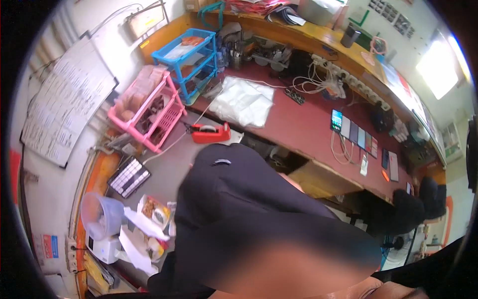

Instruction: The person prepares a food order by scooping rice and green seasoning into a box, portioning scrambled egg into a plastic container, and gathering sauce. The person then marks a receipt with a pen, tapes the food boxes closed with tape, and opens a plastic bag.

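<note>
Neither hand shows behind the dark cap [249,189] filling the foreground, so I cannot tell whether either grip is spread or pinching anything. Just beyond the cap, the red tape dispenser [211,135] sits on the grey tabletop [167,169], probably for easy reach. The keyboard [130,177] lies nearer the wall, perhaps to free working room. Farther out, clear plastic [244,102] lies flat on the red tabletop [294,129]; a lit phone [337,120] heads a row with cables, presumably for charging.

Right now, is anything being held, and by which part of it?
It cannot be told: dark fabric covers the middle of the view, and no hand shows clearly.
</note>
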Demonstrator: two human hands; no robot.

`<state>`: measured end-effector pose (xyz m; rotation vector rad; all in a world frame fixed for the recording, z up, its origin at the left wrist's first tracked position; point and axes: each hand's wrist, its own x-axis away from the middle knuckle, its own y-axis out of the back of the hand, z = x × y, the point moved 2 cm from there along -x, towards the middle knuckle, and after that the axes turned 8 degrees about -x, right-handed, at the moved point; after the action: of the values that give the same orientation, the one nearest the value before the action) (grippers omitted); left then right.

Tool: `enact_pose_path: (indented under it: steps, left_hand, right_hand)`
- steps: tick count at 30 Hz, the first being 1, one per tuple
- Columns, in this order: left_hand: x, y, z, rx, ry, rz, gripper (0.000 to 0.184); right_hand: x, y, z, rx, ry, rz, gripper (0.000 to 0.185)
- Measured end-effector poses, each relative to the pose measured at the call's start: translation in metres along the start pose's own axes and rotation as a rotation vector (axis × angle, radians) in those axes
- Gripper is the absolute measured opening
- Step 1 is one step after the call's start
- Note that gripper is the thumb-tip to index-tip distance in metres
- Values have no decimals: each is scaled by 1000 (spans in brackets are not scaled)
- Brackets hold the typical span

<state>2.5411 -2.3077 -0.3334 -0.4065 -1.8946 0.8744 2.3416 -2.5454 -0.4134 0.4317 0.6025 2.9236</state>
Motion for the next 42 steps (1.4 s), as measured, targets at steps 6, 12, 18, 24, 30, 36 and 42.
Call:
enact_pose_path:
  steps: [6, 12, 18, 24, 30, 36, 42]
  left_hand:
    - [-133, -33, -36, -26, -237, -75, 89]
    - [-184, -52, -63, -53, -365, -281, 89]
    - [-198, -63, -57, -20, -447, -440, 89]
    - [-194, -80, -27, 6, -448, -600, 90]
    - [-200, -95, 2, 22, -453, -617, 90]
    - [-218, -138, 7, -58, -423, -571, 90]
    - [-218, -146, 13, -22, -500, -578, 95]
  right_hand:
    - [-250, 240, 11, 226, 114, -346, 44]
    - [-524, 445, 4, 53, 359, -648, 31]
    - [-658, 544, 15, 229, 258, -813, 29]
    - [-682, 544, -13, 117, 250, -700, 29]
    - [-684, 550, -24, 49, 273, -611, 30]
    - [-670, 538, -35, 31, 250, -521, 30]
    - [-639, 533, -33, -7, 248, -511, 30]
